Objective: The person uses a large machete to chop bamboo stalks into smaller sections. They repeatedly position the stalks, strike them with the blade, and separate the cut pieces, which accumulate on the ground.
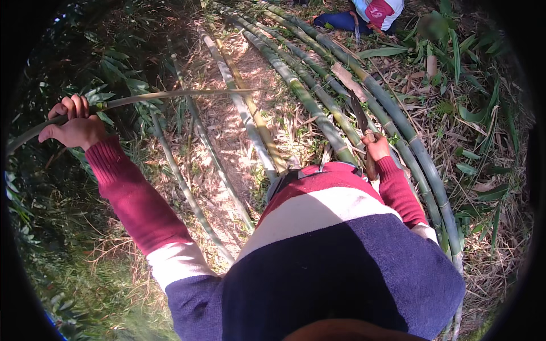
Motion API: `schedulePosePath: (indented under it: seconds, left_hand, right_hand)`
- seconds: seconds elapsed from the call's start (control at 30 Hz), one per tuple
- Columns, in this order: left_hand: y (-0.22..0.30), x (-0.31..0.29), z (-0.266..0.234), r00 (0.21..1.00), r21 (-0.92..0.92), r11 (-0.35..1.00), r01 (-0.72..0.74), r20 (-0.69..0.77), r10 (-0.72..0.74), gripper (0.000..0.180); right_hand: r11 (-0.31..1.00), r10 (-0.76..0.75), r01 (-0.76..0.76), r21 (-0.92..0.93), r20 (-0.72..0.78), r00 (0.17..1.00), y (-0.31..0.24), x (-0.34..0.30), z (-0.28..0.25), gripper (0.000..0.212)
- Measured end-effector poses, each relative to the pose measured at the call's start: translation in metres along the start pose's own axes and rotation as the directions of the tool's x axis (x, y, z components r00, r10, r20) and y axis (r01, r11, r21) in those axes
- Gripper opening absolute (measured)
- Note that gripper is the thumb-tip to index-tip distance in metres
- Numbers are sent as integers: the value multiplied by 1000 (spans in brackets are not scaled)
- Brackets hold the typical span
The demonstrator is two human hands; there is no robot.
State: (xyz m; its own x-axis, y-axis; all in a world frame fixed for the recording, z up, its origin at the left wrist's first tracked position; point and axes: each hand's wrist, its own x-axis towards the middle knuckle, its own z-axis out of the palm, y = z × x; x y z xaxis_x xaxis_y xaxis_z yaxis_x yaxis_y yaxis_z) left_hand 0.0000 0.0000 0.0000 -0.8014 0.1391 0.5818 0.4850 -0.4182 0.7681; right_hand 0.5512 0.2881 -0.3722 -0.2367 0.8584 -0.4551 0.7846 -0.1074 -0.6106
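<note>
Out at the far left, my left hand (78, 128) is closed round a thin bamboo stem (159, 96). The stem reaches rightward from my fist, tapering to a fine tip over the ground, and its other end runs off past the left rim. My right hand (377, 150), in front of my right side, grips a machete (359, 112) by its wooden handle. Its dark blade points away from me, above thick green bamboo poles (318, 116). The blade is apart from the stem in my left hand.
Long bamboo poles (418, 150) lie side by side to my right. Thinner, paler poles (242, 108) lie left of centre on dry leaf litter (222, 153). Leafy growth (122, 71) crowds the left side. At the top right another person (378, 14) is low beside the poles.
</note>
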Motion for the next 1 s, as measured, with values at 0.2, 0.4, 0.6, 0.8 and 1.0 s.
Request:
schedulePosePath:
  seconds: [0.2, 0.4, 0.6, 0.8, 1.0]
  left_hand:
    - [5, 36, -9, 988, -99, 994, 40, 151, -25, 67]
    - [122, 96, 4, 964, 61, 964, -260, 76, 255, 64]
    - [153, 110, 48, 940, -76, 940, -331, 65, 336, 53]
    - [143, 89, 76, 956, -219, 946, -239, 117, 269, 52]
    - [148, 74, 103, 938, -253, 943, -218, 214, 274, 58]
  right_hand:
    - [991, -125, 126, 52, -26, 992, -23, 4, 24, 62]
    - [929, -314, 295, 225, 54, 948, -16, 25, 51, 43]
    - [843, -498, 495, 210, -42, 866, -13, 40, 60, 39]
    - [880, -375, 369, 299, -39, 926, -25, 23, 50, 42]
    - [873, -392, 401, 277, -91, 916, -9, 30, 46, 46]
